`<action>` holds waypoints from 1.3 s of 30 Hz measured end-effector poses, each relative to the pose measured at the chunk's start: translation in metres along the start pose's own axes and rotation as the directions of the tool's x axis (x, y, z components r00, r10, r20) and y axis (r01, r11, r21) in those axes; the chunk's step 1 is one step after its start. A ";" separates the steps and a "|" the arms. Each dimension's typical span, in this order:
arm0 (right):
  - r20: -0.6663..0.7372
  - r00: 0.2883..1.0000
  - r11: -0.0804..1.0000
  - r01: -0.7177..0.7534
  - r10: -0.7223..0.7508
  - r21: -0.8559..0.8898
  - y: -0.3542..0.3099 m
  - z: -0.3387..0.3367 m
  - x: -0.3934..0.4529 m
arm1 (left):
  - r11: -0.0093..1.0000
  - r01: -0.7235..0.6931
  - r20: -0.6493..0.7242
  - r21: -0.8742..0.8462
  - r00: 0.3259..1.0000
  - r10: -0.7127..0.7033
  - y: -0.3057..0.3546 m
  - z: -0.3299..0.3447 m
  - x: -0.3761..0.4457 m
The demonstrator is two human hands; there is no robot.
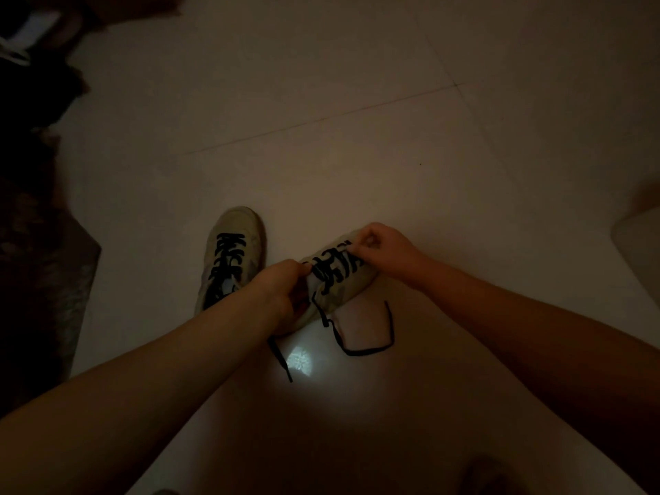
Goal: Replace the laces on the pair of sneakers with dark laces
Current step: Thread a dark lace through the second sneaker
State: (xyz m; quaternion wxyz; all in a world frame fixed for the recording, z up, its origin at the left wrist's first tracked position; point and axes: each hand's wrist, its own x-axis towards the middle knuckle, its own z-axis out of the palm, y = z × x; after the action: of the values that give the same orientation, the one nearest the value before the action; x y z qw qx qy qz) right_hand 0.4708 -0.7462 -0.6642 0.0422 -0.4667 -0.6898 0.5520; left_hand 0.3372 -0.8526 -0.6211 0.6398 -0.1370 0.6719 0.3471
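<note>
Two pale sneakers lie on a dim tiled floor. The left sneaker [232,255] stands on the floor, toe pointing away, with a dark lace [228,259] threaded through it. The right sneaker [335,280] is tilted on its side between my hands. My left hand [282,291] grips its heel end. My right hand [382,248] pinches the dark lace [337,264] near the toe end. Two loose lace ends [360,348] trail onto the floor toward me.
A dark rug or cloth [39,280] covers the floor along the left edge. Dark items [28,33] sit at the top left. A pale object [639,237] shows at the right edge. A bright light spot [300,362] lies on the tiles below the sneaker.
</note>
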 end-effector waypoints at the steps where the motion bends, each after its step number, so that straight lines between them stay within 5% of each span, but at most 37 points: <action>1: -0.027 0.999 0.998 0.044 -0.045 -0.048 0.000 0.000 -0.004 | 1.000 0.002 -0.001 0.005 1.000 -0.002 0.000 0.000 0.000; 6: -0.056 0.995 0.905 0.049 -0.080 -0.423 -0.006 0.009 -0.017 | 1.000 -0.013 0.007 0.020 1.000 0.013 -0.001 0.000 0.000; 9: -0.096 0.995 0.893 -0.019 -0.027 -0.450 -0.012 0.015 -0.016 | 1.000 -0.005 0.036 0.004 0.999 0.005 -0.002 -0.001 0.001; 16: 0.053 0.962 0.963 -0.266 0.268 -0.039 -0.024 0.008 -0.007 | 0.999 -0.025 0.008 0.040 1.000 0.025 0.000 0.001 -0.002; 21: 0.282 0.888 0.762 -0.456 0.362 0.460 -0.013 -0.006 -0.009 | 0.999 -0.038 0.014 0.022 0.999 0.037 -0.001 0.001 -0.003; 24: 0.182 0.929 0.894 -0.361 0.321 0.264 -0.009 -0.003 -0.006 | 0.998 -0.052 0.036 -0.030 0.998 0.053 -0.004 -0.001 0.001; 27: -0.031 0.999 0.998 -0.043 0.042 -0.044 -0.012 0.002 -0.008 | 0.996 -0.066 0.060 -0.066 0.996 0.070 -0.005 0.000 0.000; 32: -0.040 0.996 0.875 0.048 -0.077 -0.482 -0.012 0.012 -0.013 | 0.995 -0.089 0.021 -0.048 0.996 0.090 -0.006 0.000 -0.004; 39: 0.042 0.989 0.962 -0.126 0.140 -0.241 -0.023 0.018 -0.004 | 0.995 -0.085 -0.050 -0.051 0.995 0.082 -0.004 -0.007 0.009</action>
State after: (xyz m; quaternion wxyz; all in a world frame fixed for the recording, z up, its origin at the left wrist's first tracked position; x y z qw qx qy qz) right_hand 0.4493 -0.7611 -0.6508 -0.0716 -0.4973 -0.7188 0.4805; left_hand 0.3337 -0.8577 -0.6309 0.6046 -0.1339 0.6828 0.3878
